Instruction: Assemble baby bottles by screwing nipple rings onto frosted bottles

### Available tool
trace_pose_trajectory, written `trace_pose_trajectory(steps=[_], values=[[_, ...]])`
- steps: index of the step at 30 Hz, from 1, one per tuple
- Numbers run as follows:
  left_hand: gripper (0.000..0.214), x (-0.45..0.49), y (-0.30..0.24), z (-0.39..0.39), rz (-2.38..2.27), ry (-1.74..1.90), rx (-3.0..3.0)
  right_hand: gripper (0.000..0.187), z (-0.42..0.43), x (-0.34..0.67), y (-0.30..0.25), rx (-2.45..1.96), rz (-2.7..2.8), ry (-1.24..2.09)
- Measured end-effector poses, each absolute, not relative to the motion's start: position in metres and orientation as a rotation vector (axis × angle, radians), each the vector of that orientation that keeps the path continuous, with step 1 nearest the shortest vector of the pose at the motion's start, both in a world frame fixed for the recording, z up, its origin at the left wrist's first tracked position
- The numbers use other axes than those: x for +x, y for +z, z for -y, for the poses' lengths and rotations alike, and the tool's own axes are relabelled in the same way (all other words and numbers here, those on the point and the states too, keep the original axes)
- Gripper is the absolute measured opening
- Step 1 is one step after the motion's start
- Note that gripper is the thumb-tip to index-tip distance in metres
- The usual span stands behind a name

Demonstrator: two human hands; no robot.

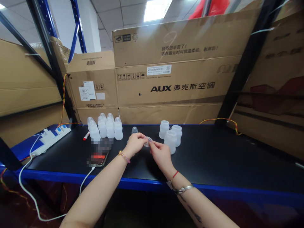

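My left hand (pixel 136 143) and my right hand (pixel 161 155) meet over the middle of the black shelf. Between their fingertips they pinch a small clear ring-shaped piece (pixel 148 139), partly covered by the fingers. Just behind my left hand stands a clear dome cap (pixel 134 129), its lower part hidden. To the right, close to my right hand, are three frosted baby bottles without tops, the nearest bottle (pixel 170 142) partly behind that hand. On the left stand several frosted baby bottles (pixel 110 126) with clear domed caps on.
A phone (pixel 104 155) on a white charging cable lies left of my left arm, near a red-and-white marker (pixel 86 136). At far left sits a white power strip (pixel 52 139) with plugs. Cardboard boxes (pixel 185 104) line the back; a blue edge (pixel 133 183) runs along the front.
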State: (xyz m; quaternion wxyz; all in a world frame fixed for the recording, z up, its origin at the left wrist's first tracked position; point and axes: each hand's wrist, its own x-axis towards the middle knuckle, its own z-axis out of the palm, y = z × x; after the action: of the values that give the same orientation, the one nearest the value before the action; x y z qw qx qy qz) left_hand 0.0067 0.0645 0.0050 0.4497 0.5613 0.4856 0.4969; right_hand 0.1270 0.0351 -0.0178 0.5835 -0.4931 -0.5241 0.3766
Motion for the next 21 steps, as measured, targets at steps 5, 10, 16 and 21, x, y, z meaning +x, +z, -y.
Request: trace_pose_trajectory(steps=[5,10,16,21], values=[[0.007,0.0081,0.0165,-0.0583,-1.121,1.144,1.117,0.034,-0.0363,0.1262,-0.0149,-1.115,1.187,0.971],[0.004,0.0092,0.0158,-0.0546,-1.034,1.132,1.113,0.033,-0.0385,0.1283,-0.0174,-1.156,1.174,0.963],[0.008,0.0056,0.0163,-0.0580,-1.058,1.098,1.225,0.037,-0.0383,0.1292,-0.0147,-1.183,1.178,0.997],[0.005,0.0025,0.0143,-0.0610,-1.052,1.161,1.363,0.034,-0.0388,0.1295,-0.0125,-1.152,1.124,1.040]])
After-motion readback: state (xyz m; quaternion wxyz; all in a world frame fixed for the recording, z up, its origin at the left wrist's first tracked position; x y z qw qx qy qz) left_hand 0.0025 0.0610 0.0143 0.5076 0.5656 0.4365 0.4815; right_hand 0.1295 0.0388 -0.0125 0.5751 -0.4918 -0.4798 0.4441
